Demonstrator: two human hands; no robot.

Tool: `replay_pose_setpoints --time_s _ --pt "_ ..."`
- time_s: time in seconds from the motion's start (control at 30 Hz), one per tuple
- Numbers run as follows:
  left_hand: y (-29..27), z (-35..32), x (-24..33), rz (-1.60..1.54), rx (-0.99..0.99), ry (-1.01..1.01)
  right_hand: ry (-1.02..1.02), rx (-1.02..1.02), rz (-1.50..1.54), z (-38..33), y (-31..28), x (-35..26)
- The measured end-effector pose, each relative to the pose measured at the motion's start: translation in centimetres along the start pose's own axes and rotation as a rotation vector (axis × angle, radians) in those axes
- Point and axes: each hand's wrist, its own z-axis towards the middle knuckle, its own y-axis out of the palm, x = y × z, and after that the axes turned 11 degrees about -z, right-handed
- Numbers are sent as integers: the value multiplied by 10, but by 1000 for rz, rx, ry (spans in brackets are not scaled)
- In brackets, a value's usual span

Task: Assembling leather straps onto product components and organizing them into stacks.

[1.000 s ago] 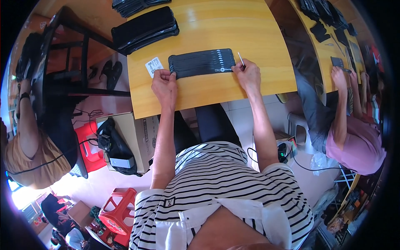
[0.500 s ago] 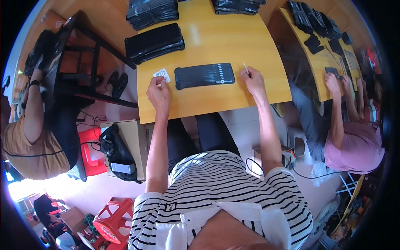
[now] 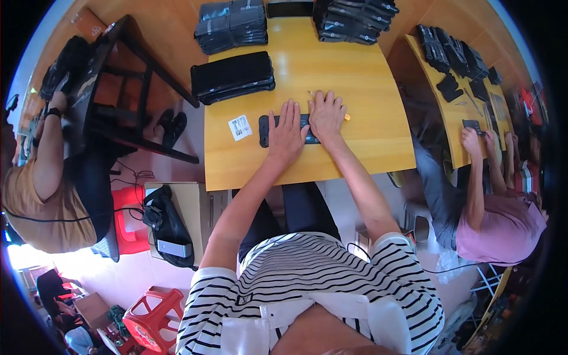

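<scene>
The surface (image 3: 378, 118) is bare from the right hand (image 3: 327, 115) to its right edge, and beyond both hands up to the bundles (image 3: 231, 26) at the far corners; the near edge runs under the forearms. The pile (image 3: 232, 77) sits along the left edge. The black stack (image 3: 264, 131) lies before the person, beneath both hands, the card (image 3: 240, 128) just left of it.

Half a second ago the hands were apart, the left hand (image 3: 287, 131) at the card; now both press the stack and the card lies free. The left fingers are straight, nearly together, gripping nothing; the right are loosely spread.

The hands hide most of the stack. The stick (image 3: 347, 117) is mostly covered; whether the right fingers grip it, I cannot tell.
</scene>
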Motion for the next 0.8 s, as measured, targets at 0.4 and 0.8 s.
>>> replay_pose_setpoints --time_s 0.4,0.8 --pt "-13 3 3 -9 -78 -38 -7 -62 26 7 -9 -5" --pt "-65 -22 -46 -376 243 -576 79 -25 116 16 -7 87"
